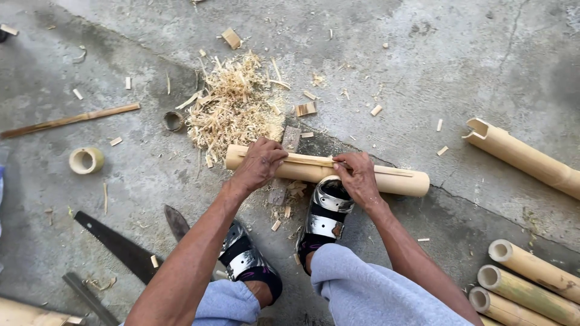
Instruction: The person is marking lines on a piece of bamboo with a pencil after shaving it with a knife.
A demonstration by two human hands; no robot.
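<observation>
A pale bamboo section lies across the concrete floor in front of my feet, with a thin strip split along its top. My left hand grips the left part of the bamboo. My right hand presses on the middle, fingers on the split strip. My right sandal is braced against the bamboo. My left sandal is set further back.
A pile of shavings lies behind the bamboo. At the left are a handsaw, a dark blade, a bamboo ring and a thin bamboo stick. More bamboo poles lie at right, and one notched pole.
</observation>
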